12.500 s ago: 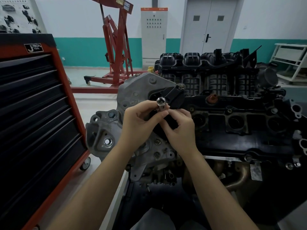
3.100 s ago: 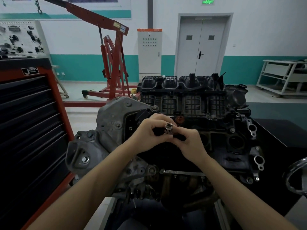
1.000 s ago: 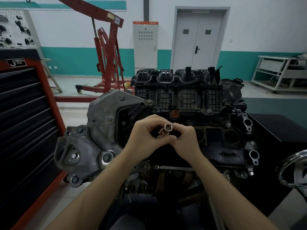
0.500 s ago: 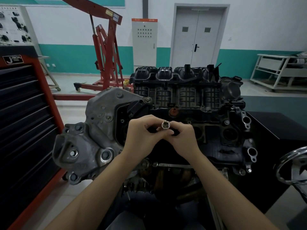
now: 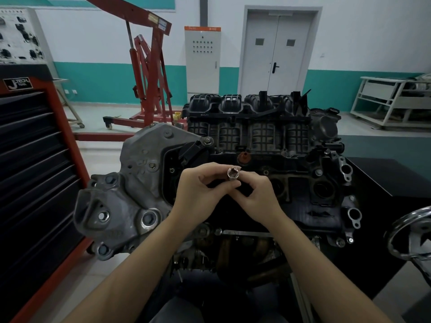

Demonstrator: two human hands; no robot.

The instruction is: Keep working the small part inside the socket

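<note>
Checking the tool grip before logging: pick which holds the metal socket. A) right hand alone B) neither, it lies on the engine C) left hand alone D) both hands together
D: the fingertips of the left hand and the right hand both pinch the metal socket, held above the engine.

One socket (image 5: 233, 173), one engine (image 5: 256, 178), one red hoist (image 5: 149, 73), one tool cabinet (image 5: 35, 171), two hands.

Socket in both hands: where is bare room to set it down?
The black tabletop right of the engine shows bare, between the engine and the steel handwheel. The engine top under the socket is crowded with ports and bolts.
</note>
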